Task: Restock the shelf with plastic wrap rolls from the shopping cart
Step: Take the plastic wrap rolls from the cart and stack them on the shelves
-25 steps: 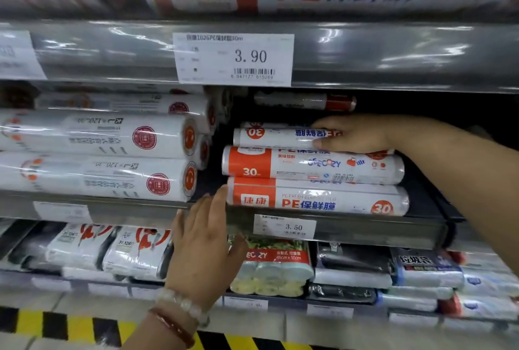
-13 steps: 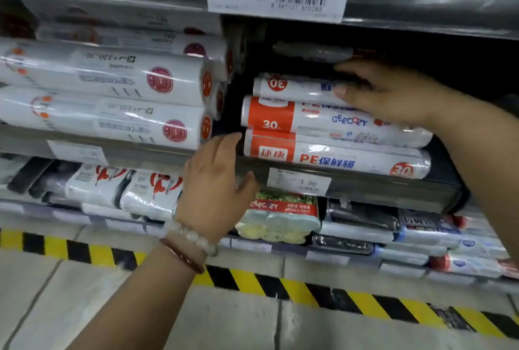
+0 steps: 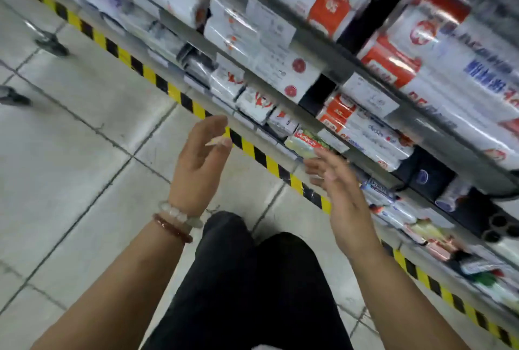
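Observation:
The view is tilted and blurred. Orange-and-white plastic wrap rolls [image 3: 365,130] lie stacked on the grey shelf [image 3: 317,49] at the right. White rolls with red seals [image 3: 280,74] lie to their left. My left hand [image 3: 199,161], with two bead bracelets at the wrist, hangs in the air over the floor, fingers apart and empty. My right hand [image 3: 339,198] is also empty with fingers spread, just in front of the lower shelf. Neither hand touches a roll. The shopping cart's basket is out of sight.
A yellow-and-black hazard stripe [image 3: 157,80] runs along the shelf's foot on the grey tiled floor [image 3: 78,153]. My dark trouser legs [image 3: 252,279] fill the bottom centre. Two dark caster-like wheels [image 3: 52,46] stand on the floor at the far left. Lower shelves hold bagged goods [image 3: 421,226].
Both hands have come away from the shelf and the stacked rolls and now hang empty over the floor. The camera has swung down and to the left.

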